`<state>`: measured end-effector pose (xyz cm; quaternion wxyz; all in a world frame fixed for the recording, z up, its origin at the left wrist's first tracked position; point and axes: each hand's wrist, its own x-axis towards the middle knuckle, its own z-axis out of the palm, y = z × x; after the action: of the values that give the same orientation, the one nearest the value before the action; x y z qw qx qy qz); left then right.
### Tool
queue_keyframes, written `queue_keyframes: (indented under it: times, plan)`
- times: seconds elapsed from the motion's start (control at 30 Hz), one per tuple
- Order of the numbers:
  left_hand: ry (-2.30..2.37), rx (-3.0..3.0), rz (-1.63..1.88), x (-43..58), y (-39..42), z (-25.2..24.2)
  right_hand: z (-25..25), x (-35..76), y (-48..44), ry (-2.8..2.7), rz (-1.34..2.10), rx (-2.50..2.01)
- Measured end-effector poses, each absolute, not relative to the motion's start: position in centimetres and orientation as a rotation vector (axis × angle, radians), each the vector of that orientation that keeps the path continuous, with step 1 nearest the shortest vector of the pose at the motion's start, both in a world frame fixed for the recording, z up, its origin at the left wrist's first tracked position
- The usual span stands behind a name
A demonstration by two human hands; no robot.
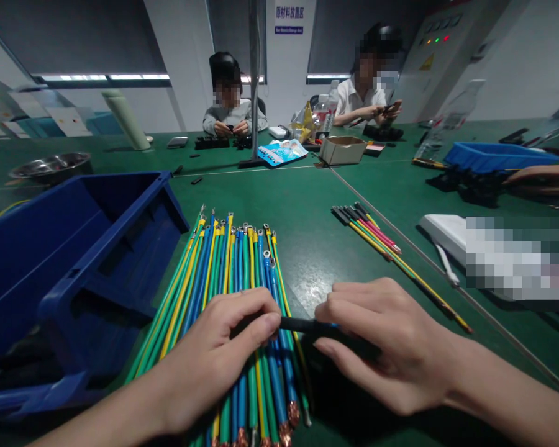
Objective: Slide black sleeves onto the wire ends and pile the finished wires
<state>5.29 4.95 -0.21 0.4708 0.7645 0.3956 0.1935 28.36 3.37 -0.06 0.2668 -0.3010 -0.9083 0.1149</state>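
A slim black tube (298, 324) spans the gap between my two hands, low over the table. My left hand (235, 338) pinches one end of it between thumb and forefinger. The fingers of my right hand (386, 338) curl round the other end, where a sliver of blue shows; what lies inside the palm is hidden. Beneath my left hand lies a broad bundle of blue, green and yellow cables (242, 267). Metal ring lugs tip their far ends, and bare copper strands (286, 428) show at several near ends.
A deep blue bin (121, 292) stands at left. Right of centre lie black-tipped red and yellow-green wires (377, 239). Farther off are a small box (342, 151), a blue tray (498, 156) and a metal bowl (51, 166). Two people sit opposite; another person's hand (545, 180) reaches in at right.
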Motion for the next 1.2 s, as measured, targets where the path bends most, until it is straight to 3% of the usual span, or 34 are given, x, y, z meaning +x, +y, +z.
queue_keyframes:
  times: [0.23,0.57,1.03,1.2]
  plan:
    - [0.94,1.821,0.502,5.3,5.0,-0.4,0.1,28.3,3.3,-2.459,0.42,-0.915]
    - [0.974,1.691,0.532,5.4,5.2,-0.6,-1.0,27.7,3.9,-2.523,0.171,-1.28]
    - [0.945,1.713,0.54,5.2,5.1,-0.9,-1.1,28.0,4.1,-2.471,-0.006,-1.1]
    - [0.894,1.429,0.701,5.4,4.9,-1.0,-0.9,28.4,4.2,-2.426,-0.044,-1.09]
